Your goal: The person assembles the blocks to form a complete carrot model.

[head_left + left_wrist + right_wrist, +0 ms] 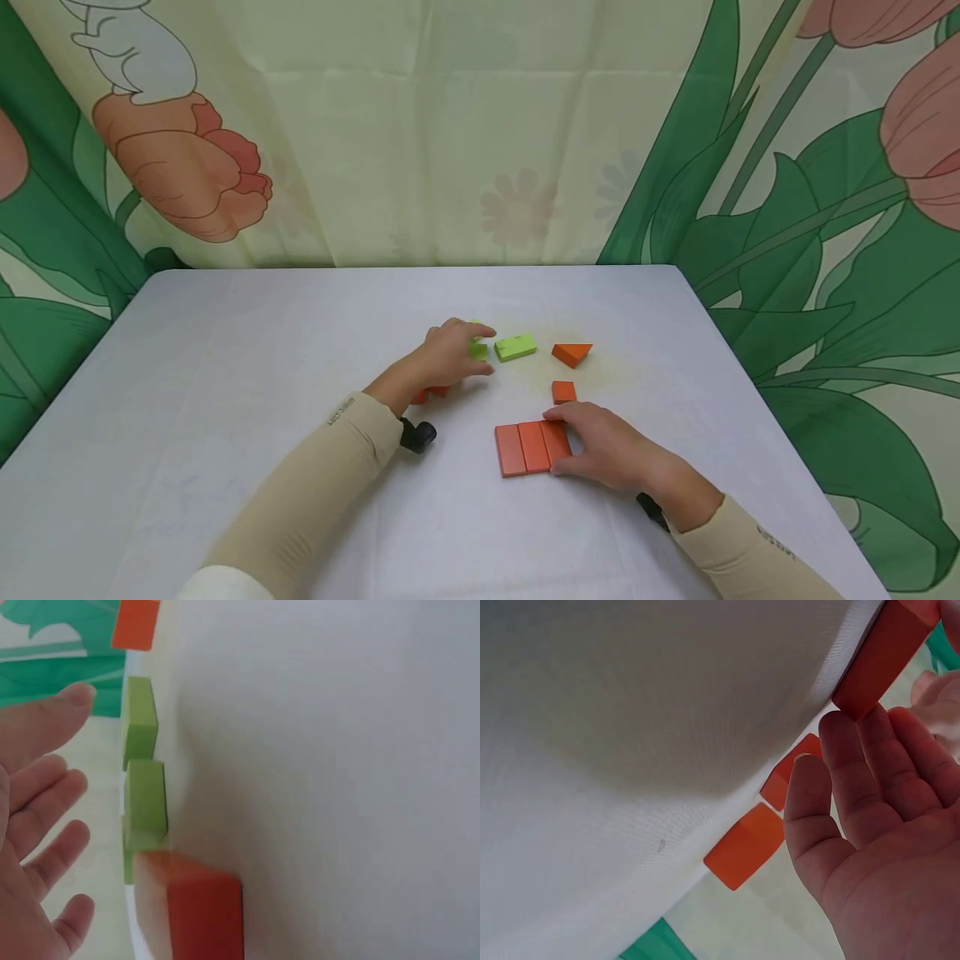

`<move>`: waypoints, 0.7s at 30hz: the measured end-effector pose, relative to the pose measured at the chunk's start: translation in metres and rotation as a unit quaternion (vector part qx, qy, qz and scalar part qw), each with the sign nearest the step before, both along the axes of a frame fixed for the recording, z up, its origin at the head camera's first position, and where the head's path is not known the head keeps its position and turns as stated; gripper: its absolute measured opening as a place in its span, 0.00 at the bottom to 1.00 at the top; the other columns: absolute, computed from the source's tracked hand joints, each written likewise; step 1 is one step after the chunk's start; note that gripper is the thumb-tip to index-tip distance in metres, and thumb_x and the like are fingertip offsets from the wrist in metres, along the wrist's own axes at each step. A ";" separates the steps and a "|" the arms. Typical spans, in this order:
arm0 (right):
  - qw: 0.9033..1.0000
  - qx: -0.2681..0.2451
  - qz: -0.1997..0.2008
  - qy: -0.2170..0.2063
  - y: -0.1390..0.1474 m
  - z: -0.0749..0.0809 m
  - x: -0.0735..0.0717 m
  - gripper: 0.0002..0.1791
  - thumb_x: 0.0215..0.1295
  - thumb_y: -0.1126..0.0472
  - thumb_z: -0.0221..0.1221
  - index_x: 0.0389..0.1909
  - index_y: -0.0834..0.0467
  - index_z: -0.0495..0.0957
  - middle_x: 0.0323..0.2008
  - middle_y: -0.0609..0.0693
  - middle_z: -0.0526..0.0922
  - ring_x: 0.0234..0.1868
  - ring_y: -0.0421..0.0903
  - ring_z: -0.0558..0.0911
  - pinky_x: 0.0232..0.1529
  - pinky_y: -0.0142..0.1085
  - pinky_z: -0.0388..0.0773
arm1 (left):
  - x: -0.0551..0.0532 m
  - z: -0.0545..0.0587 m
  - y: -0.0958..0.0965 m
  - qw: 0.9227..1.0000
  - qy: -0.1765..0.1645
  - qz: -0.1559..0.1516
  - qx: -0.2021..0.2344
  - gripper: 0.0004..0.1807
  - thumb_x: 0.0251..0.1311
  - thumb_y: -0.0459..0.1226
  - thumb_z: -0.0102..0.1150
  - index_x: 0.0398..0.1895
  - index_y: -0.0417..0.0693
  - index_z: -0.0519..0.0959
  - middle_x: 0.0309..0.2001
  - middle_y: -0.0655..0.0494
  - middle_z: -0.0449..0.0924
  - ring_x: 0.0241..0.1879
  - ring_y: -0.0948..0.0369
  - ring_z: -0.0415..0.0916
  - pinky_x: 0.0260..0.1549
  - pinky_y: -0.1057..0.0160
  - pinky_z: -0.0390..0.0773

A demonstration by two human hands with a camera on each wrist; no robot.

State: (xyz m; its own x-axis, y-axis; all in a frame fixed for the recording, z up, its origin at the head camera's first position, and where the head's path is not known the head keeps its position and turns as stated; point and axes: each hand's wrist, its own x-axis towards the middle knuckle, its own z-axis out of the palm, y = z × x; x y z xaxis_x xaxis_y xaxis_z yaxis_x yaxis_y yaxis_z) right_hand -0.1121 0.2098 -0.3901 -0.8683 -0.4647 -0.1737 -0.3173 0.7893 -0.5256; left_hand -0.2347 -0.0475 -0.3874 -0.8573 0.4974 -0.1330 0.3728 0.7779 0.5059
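Three red slabs (534,448), one orange wedge (572,352)

One small orange-red block (564,392) sits at the right. Green blocks (515,347) on the far side number at least two; a further green sliver (127,864) is too covered to settle a third. Red pieces (439,391) farther left, partly hidden, number at least one. Two hands show, a left hand (447,352) and a right hand (611,446), with two tan sleeves (307,487) and one white-covered table (225,367).

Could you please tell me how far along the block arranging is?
Three red blocks lie side by side, so that row looks done. The right hand holds the rightmost block; the left hand hovers by green blocks. Probably left: the triangular orange block and small orange block, both apart from the row.
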 end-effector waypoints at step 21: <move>1.000 -0.009 0.010 0.002 0.002 0.002 0.000 0.35 0.56 0.54 0.74 0.63 0.62 0.74 0.59 0.52 0.77 0.62 0.55 0.74 0.62 0.53 0.69 | -0.022 -0.011 0.040 0.999 0.019 0.023 -0.016 0.17 0.64 0.42 0.65 0.56 0.54 0.84 0.53 0.63 0.83 0.57 0.58 0.69 0.52 0.51 0.61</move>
State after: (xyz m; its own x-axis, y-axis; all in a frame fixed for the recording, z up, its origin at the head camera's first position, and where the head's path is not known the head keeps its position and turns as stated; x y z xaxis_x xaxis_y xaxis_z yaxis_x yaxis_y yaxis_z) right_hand -0.1118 0.2113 -0.3882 -0.8590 -0.4856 -0.1622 -0.3353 0.7731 -0.5385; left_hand -0.2565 -0.0077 -0.3989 -0.8842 0.4527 -0.1146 0.3542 0.8100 0.4674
